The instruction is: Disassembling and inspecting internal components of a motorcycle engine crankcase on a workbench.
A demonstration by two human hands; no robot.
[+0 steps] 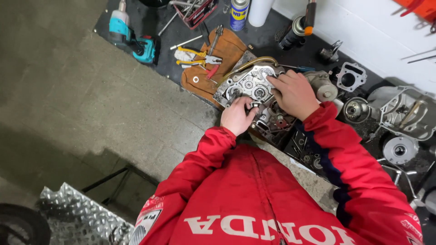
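Observation:
A grey engine case half with gears and bearings showing lies open side up on a black mat. My left hand is curled around a small part at the case's near edge; I cannot make out what the part is. My right hand lies on the case's right side, fingers pressed down on its upper rim. Both sleeves are red. A darker engine part sits under and between my hands.
A teal power driver lies at the mat's left end. Yellow-handled pliers rest on a brown leather cloth. A spray can stands behind. An engine cover, a cylinder part and a round disc lie to the right.

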